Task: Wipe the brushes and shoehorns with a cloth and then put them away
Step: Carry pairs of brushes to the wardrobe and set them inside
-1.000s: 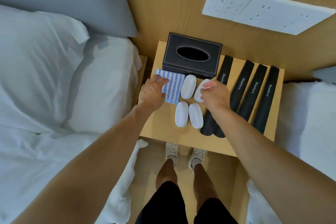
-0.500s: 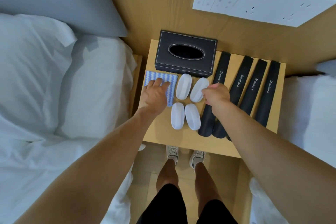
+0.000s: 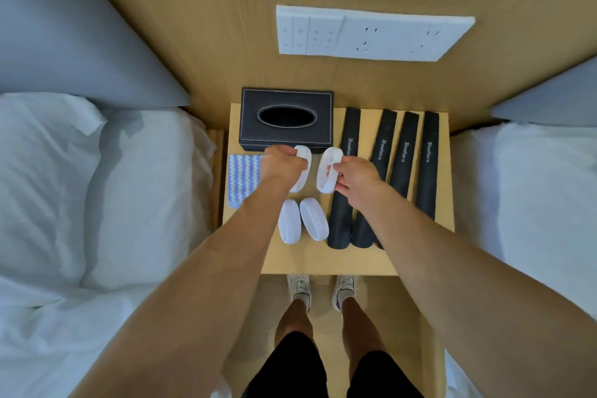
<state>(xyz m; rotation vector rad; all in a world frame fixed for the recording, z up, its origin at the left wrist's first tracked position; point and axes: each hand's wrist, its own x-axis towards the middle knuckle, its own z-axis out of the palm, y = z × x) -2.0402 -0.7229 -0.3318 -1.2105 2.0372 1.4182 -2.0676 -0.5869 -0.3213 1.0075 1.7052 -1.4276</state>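
left hand (image 3: 281, 165) moved off cloth (image 3: 243, 178), gripping one white brush (image 3: 302, 168), right hand (image 3: 355, 178) pinching another (image 3: 328, 171)

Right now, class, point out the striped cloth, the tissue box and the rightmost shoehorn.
striped cloth (image 3: 243, 178), head view, middle of its blue-and-white face.
tissue box (image 3: 252, 119), head view, top panel left of the opening.
rightmost shoehorn (image 3: 428, 168), head view, mid-length.

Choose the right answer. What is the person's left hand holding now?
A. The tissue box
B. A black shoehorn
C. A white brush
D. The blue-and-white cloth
C: the left hand grips a white brush, while the cloth lies untouched beside it on the nightstand.
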